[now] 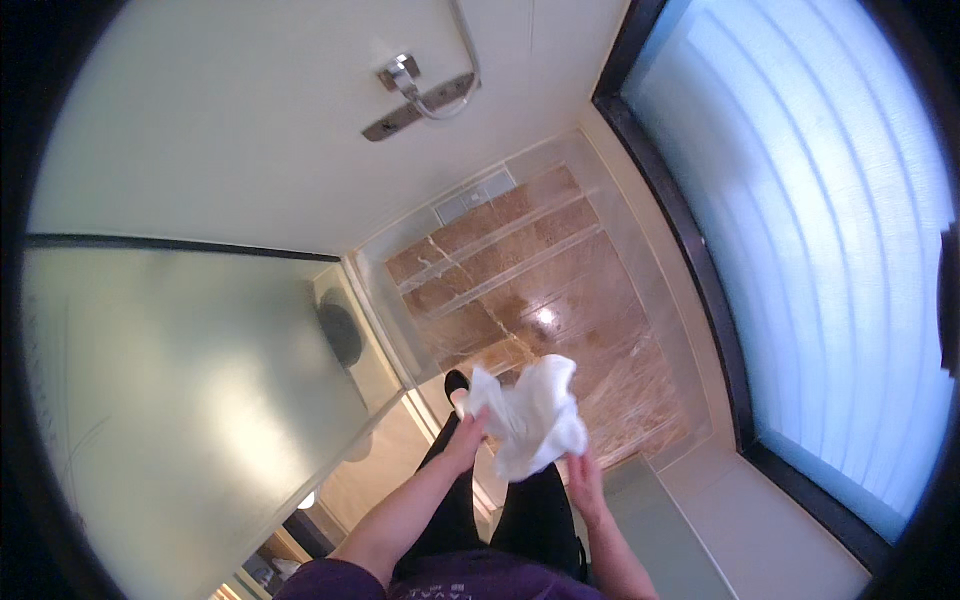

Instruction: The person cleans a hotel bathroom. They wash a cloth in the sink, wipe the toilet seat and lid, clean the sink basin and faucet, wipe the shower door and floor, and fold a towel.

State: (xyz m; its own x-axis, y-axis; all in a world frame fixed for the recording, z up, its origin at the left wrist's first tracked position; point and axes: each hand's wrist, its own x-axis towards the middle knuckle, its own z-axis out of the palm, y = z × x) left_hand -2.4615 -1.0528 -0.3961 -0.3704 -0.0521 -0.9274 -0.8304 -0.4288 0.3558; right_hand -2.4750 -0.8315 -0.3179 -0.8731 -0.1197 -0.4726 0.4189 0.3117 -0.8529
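A crumpled white cloth (531,420) is spread between my two hands, above the floor and in front of my dark trousers. My left hand (466,439) holds its left edge, with the fingertips partly behind the fabric. At its lower right corner, my right hand (585,480) grips the cloth, the fingers partly hidden by it. Beneath lies the brown marble shower floor (555,285), shiny under a light.
A frosted glass panel (187,375) stands on the left. Ahead, a shower mixer (420,105) with a hose is on the wall, above a floor drain (475,197). A dark-framed frosted window (810,225) fills the right side. A glass edge (686,517) runs at lower right.
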